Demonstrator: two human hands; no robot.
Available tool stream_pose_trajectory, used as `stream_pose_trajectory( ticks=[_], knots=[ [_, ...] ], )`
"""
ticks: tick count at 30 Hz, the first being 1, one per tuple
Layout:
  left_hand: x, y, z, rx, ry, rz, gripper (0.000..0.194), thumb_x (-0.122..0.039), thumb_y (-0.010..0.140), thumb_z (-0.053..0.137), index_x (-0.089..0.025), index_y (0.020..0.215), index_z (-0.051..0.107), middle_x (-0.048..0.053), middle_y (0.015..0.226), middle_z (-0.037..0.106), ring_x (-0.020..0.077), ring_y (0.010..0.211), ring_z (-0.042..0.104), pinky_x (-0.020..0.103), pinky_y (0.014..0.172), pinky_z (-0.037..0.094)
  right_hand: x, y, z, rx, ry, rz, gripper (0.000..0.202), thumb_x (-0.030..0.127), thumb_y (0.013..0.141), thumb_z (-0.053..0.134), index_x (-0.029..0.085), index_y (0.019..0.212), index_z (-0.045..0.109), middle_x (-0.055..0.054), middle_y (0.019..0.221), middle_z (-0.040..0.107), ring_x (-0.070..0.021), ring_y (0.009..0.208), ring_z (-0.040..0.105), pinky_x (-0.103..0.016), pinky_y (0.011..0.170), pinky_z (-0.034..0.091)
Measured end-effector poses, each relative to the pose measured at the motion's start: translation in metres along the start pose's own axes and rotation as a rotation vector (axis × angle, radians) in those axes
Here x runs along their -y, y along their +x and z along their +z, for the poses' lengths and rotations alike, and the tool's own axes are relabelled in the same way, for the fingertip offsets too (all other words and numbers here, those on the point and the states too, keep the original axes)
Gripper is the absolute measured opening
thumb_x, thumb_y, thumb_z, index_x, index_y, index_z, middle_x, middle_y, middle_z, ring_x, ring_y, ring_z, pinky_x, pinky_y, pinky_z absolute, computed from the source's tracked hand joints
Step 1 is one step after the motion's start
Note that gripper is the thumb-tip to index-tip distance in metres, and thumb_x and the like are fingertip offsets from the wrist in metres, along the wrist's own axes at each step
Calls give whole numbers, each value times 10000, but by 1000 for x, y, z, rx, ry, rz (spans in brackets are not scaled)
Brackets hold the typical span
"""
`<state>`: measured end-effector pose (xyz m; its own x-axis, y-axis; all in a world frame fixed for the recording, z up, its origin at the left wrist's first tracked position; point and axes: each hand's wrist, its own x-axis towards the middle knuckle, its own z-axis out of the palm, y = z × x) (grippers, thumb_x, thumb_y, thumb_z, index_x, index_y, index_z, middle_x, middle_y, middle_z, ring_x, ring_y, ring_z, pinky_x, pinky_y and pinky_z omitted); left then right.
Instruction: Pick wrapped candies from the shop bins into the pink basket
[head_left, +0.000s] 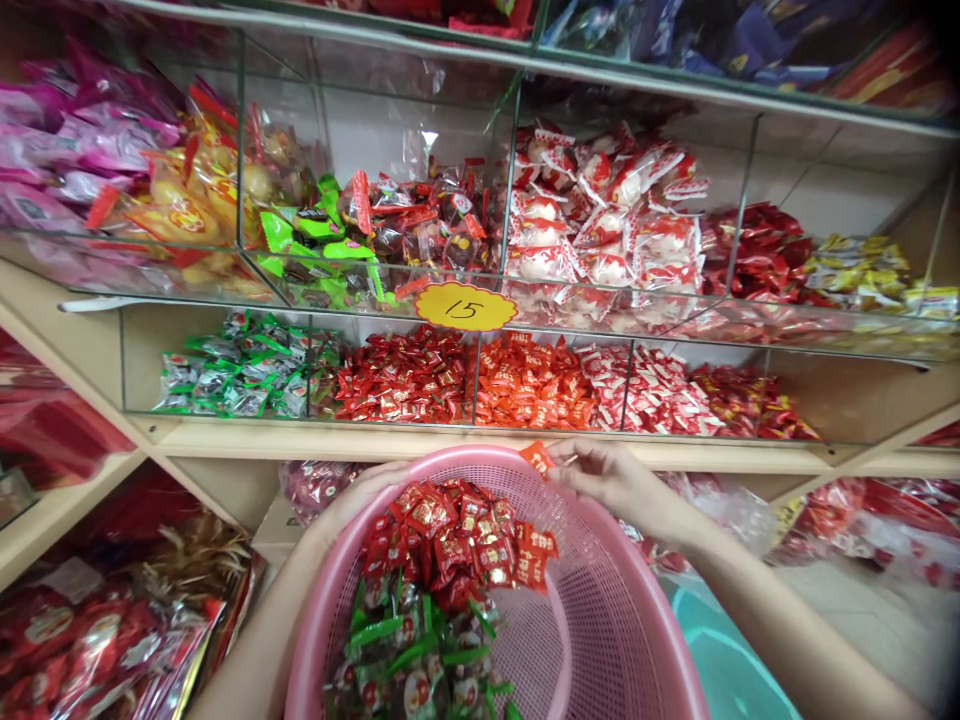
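Orange-red wrapped candy [536,459] at the far rim of a pink plastic basket [690,655]
Left hand [363,500] lies along the basket's left rim, its grip too blurred to tell; inside are green-edged candies [420,645] and red-wrapped candies [454,535]; right hand [611,482] pinches the orange-red one between thumb and fingers.

The one camera sits on the person's head. It looks forward and down, close above the round pink plastic basket [450,460] at the bottom middle of the frame. The clear glass candy shelves [375,290] are a bit farther off, across the top and middle.
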<state>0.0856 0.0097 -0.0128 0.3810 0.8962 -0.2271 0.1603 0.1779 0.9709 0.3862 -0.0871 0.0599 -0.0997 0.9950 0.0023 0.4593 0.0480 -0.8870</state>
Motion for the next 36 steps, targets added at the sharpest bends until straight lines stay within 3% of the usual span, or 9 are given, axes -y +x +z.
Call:
stream_pose_trajectory(
  ticks=[5, 9, 15, 17, 20, 24, 27, 31, 36],
  knots=[
    [2, 2, 1, 24, -14, 16, 421, -423, 587, 659, -191, 936, 703, 39, 1154, 640, 254, 1147, 516, 315, 1031, 328, -24, -12, 29, -38, -556, -165, 147, 219, 827, 477, 177, 896, 600, -78, 874, 619, -179, 780, 562, -321, 715, 426],
    [-1, 1, 2, 76, -11, 49, 402, -441, 612, 640, -201, 928, 707, 30, 1118, 659, 247, 1132, 529, 310, 1031, 327, -52, -18, 44, 22, -788, -207, 165, 124, 837, 427, 173, 849, 584, -71, 834, 614, -168, 753, 562, -289, 676, 421],
    [4, 1, -1, -33, 13, -10, 427, -429, 570, 673, -181, 916, 707, 58, 1197, 611, 267, 1185, 476, 338, 1060, 273, -75, -17, 49, 41, -934, -254, 171, 98, 854, 413, 147, 802, 568, -66, 768, 611, -163, 713, 559, -269, 628, 397],
    [2, 1, 0, -15, 15, -8, 401, -424, 570, 666, -183, 886, 714, 55, 1174, 626, 268, 1176, 484, 339, 1059, 275, -78, -17, 49, 34, -957, -246, 176, 98, 857, 412, 143, 793, 570, -66, 758, 613, -167, 710, 564, -272, 627, 396],
    [-2, 0, 1, 24, -8, 20, 337, -408, 566, 647, -191, 811, 726, 43, 1103, 665, 263, 1150, 506, 327, 1051, 290, -79, -20, 50, 24, -984, -224, 191, 88, 854, 404, 134, 800, 581, -84, 785, 625, -176, 723, 576, -278, 635, 400],
    [-5, -2, 3, -44, -29, -10, 251, -363, 537, 650, -195, 708, 722, 44, 1087, 669, 277, 1163, 487, 347, 1055, 282, -65, -24, 51, 25, -1000, -150, 188, 91, 842, 416, 130, 797, 595, -88, 779, 626, -175, 692, 591, -277, 622, 408],
    [-8, -6, 4, -54, -44, -16, 215, -338, 522, 660, -189, 668, 714, 53, 1081, 669, 288, 1172, 475, 353, 1055, 281, -40, -22, 42, -48, -935, -167, 171, 176, 851, 444, 143, 867, 610, -98, 841, 623, -174, 720, 602, -270, 630, 418],
    [-13, -14, 5, -77, -43, 12, 170, -328, 567, 651, -193, 651, 710, 50, 1087, 666, 279, 1179, 467, 340, 1057, 274, -7, -3, 5, -220, -871, -191, 240, 249, 872, 399, 173, 875, 626, -85, 837, 632, -166, 702, 602, -262, 627, 410],
    [-2, -6, 2, -75, -37, 11, 259, -361, 567, 655, -187, 747, 721, 47, 1113, 655, 288, 1198, 450, 353, 1054, 278, -6, 30, -45, -434, -1005, -53, 215, 237, 831, 436, 179, 859, 641, -77, 854, 661, -183, 762, 609, -254, 643, 394]
  ],
)
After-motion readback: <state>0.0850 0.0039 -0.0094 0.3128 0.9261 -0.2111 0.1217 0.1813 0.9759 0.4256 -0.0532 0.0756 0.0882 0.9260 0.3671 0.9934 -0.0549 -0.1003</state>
